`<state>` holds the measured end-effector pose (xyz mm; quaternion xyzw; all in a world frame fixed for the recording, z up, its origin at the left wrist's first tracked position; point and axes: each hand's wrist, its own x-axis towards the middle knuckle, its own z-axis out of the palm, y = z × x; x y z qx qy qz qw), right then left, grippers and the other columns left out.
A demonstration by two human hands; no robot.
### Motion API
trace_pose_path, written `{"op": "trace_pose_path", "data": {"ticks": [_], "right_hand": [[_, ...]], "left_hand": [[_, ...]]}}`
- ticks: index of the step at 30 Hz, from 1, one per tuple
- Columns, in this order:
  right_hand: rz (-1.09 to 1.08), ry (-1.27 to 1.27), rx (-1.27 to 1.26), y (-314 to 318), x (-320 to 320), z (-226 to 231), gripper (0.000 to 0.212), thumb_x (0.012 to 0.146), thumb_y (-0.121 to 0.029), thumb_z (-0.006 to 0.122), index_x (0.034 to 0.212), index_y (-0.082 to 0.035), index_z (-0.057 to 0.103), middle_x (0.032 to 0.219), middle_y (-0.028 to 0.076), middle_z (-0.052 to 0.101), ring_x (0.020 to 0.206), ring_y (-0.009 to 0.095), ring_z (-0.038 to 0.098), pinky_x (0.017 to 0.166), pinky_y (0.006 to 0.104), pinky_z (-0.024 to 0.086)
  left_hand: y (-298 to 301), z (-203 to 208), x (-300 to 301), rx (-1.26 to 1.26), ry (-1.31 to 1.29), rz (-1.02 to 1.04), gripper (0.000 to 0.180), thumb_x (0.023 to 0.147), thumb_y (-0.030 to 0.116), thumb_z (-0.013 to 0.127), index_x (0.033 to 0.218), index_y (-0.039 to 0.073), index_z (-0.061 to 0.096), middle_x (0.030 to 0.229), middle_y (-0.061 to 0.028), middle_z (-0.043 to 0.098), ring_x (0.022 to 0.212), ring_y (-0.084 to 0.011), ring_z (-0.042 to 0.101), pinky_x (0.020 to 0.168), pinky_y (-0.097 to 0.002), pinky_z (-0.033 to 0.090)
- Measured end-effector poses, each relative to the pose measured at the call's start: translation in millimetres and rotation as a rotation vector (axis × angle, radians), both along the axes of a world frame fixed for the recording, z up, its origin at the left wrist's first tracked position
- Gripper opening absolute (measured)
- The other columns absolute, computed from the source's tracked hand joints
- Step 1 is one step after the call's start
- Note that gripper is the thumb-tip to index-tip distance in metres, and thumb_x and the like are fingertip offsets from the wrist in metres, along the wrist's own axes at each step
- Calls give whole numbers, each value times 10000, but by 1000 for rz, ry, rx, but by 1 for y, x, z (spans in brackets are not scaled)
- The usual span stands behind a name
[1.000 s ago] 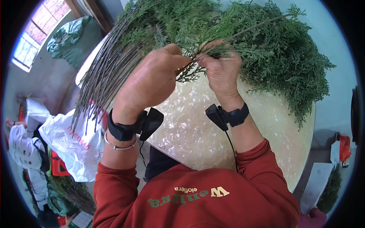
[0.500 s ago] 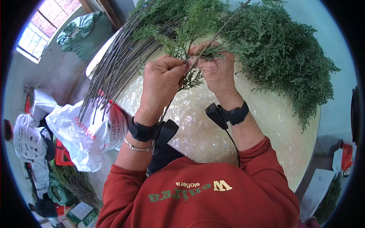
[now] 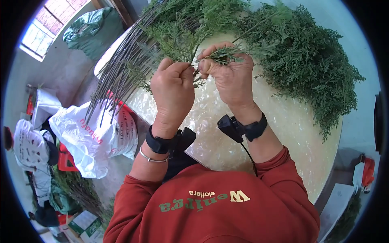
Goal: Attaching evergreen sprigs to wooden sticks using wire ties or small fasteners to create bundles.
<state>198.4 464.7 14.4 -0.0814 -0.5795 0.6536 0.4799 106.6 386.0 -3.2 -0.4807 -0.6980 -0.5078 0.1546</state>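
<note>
Above the table, my left hand (image 3: 173, 89) is closed in a pinch around the stem of a leafy evergreen branch (image 3: 176, 43). The foliage of that branch spreads up and to the left, over a bundle of bare stems (image 3: 115, 79). Just to the right, my right hand (image 3: 234, 81) has thumb and fingers closed on a small evergreen sprig (image 3: 224, 56). Its lower end points at the left hand's stem, and whether the two touch is hard to tell. Another thin stem runs behind the right hand toward the upper right.
A large heap of green foliage (image 3: 310, 69) covers the table's right side. The pearly round table (image 3: 219, 137) fills the middle. White plastic sacks (image 3: 93, 139) stand at the left, with cut branches (image 3: 83, 190) on the floor. A green sack (image 3: 95, 34) sits at the back left.
My hands, pressed close together on the stem before, are now slightly apart. The left hand has turned and the leafy branch leans further left. The right hand has shifted a little.
</note>
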Motion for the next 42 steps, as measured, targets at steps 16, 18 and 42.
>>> {"op": "trace_pose_path", "data": {"ticks": [16, 18, 42], "right_hand": [[-197, -183, 90, 0, 0, -10, 91, 699, 41, 637, 772, -1, 603, 654, 15, 597, 591, 53, 523, 541, 204, 442], [-197, -160, 73, 0, -1, -13, 86, 703, 40, 637, 771, -1, 602, 659, 16, 598, 591, 52, 522, 539, 203, 441], [-91, -134, -15, 4, 0, -9, 114, 691, 89, 598, 785, 37, 559, 731, 82, 619, 614, 121, 589, 570, 246, 511]], "left_hand": [[4, -10, 9, 184, -203, -48, 43, 702, 19, 660, 736, 3, 639, 581, -84, 471, 519, -205, 468, 482, -306, 360], [5, -9, 10, 205, -208, -50, 44, 700, 22, 664, 733, 7, 639, 576, -84, 469, 515, -207, 467, 476, -307, 357], [7, -9, 10, 246, -280, -85, 38, 693, -4, 660, 726, -2, 642, 569, -83, 477, 505, -186, 472, 467, -285, 357]]}}
